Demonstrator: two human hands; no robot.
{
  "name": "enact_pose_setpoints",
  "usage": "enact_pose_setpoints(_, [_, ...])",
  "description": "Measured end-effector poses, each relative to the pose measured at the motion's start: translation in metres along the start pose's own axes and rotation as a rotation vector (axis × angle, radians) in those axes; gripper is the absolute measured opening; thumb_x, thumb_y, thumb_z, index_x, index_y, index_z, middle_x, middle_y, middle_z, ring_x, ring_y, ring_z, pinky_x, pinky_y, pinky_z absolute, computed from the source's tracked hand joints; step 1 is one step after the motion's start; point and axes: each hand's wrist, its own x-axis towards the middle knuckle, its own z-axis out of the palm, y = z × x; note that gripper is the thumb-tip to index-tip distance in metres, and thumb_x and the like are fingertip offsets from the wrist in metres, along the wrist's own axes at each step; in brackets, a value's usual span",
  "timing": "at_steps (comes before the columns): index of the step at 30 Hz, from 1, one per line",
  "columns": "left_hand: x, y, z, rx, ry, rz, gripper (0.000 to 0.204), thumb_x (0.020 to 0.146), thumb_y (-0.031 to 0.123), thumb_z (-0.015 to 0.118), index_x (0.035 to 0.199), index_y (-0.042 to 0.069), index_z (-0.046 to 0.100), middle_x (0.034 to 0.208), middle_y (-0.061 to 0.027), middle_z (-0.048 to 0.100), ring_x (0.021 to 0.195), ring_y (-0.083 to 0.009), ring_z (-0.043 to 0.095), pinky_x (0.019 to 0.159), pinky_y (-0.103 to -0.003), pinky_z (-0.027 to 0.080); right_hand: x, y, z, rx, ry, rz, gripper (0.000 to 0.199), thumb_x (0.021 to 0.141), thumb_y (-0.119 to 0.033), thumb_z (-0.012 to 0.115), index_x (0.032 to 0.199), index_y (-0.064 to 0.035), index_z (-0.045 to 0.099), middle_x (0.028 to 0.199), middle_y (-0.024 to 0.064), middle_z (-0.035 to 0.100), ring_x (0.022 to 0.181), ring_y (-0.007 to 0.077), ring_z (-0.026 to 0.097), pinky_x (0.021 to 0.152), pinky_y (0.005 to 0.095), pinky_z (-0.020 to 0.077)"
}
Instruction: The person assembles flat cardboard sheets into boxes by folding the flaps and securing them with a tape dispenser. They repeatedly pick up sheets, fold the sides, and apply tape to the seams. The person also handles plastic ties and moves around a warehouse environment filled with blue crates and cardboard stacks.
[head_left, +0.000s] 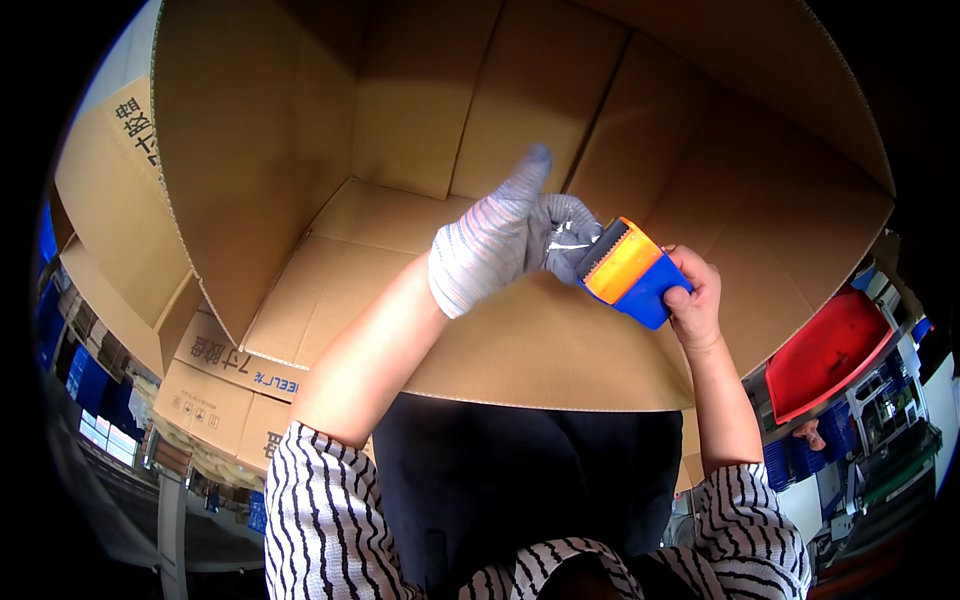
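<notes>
My right hand [697, 294], bare, grips a blue and orange tape dispenser [634, 279] by its blue end. The dark toothed cutting edge points up and left, toward my other hand. My left hand [500, 232] wears a grey-white striped glove. Its thumb sticks up while the other fingers curl close against the toothed edge. Among those fingers gleams a shiny strip [567, 244] that looks like clear tape; part of it is hidden. Both hands are over a large open cardboard box [540, 350], whose inner walls and bottom show behind them.
Printed cardboard cartons [205, 405] are stacked at the left, below a raised box flap [120, 200]. A red bin [830, 355] stands at the right, near blue crates [790, 460]. Part of another person's hand or arm [810, 434] seems to show there.
</notes>
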Motion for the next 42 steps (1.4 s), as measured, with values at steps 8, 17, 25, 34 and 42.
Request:
enact_pose_setpoints(8, [0.002, 0.008, -0.018, 1.054, 0.345, 0.123, 0.027, 0.087, 0.026, 0.063, 0.093, 0.001, 0.067, 0.084, -0.0064, 0.066, 0.081, -0.0158, 0.061, 0.078, -0.03, 0.049, 0.018, -0.021, -0.001, -0.32, -0.148, 0.007, 0.058, 0.068, -0.055, 0.075, 0.089, -0.0032, 0.061, 0.071, 0.0074, 0.058, 0.066, 0.0201, 0.058, 0.061, 0.0297, 0.0458])
enact_pose_setpoints(17, [-0.028, 0.177, -0.204, 1.877, 1.11, 0.232, 0.035, 0.084, 0.037, 0.065, 0.1, 0.005, 0.067, 0.1, -0.0165, 0.067, 0.096, -0.033, 0.062, 0.085, -0.039, 0.048, 0.096, -0.01, -0.05, -1.39, -0.129, 0.493, 0.055, 0.073, -0.055, 0.066, 0.095, -0.0042, 0.064, 0.08, 0.0192, 0.067, 0.084, 0.033, 0.066, 0.068, 0.0411, 0.0526])
enact_pose_setpoints(25, [0.096, 0.144, -0.256, 2.184, 1.449, 0.013, 0.02, 0.079, 0.017, 0.062, 0.097, 0.009, 0.067, 0.107, -0.0167, 0.064, 0.1, -0.0332, 0.06, 0.085, -0.039, 0.049, 0.197, 0.115, -0.049, -1.591, -0.069, 0.733, 0.055, 0.076, -0.061, 0.058, 0.096, -0.0108, 0.072, 0.096, 0.014, 0.069, 0.092, 0.0313, 0.066, 0.076, 0.0414, 0.0538])
enact_pose_setpoints(34, [0.11, 0.124, -0.295, 1.242, 2.124, 0.492, 0.081, 0.087, 0.057, 0.051, 0.145, 0.007, 0.025, 0.149, -0.0167, 0.028, 0.138, -0.0316, 0.026, 0.111, -0.046, 0.023, 0.215, 0.083, -0.021, -1.611, -0.132, 0.728, 0.051, 0.079, -0.058, 0.056, 0.098, -0.0137, 0.072, 0.099, 0.0117, 0.069, 0.094, 0.028, 0.066, 0.077, 0.038, 0.0543])
enact_pose_setpoints(42, [0.243, -0.023, -0.223, 2.299, 0.927, 0.276, 0.058, 0.089, 0.042, 0.05, 0.138, 0.013, 0.039, 0.148, -0.011, 0.032, 0.14, -0.0303, 0.022, 0.11, -0.057, 0.015, 0.236, 0.082, 0.014, -1.701, -0.316, 0.632, 0.026, 0.086, -0.024, 0.052, 0.1, -0.0137, 0.072, 0.105, 0.0098, 0.069, 0.097, 0.0313, 0.066, 0.074, 0.0498, 0.0534])
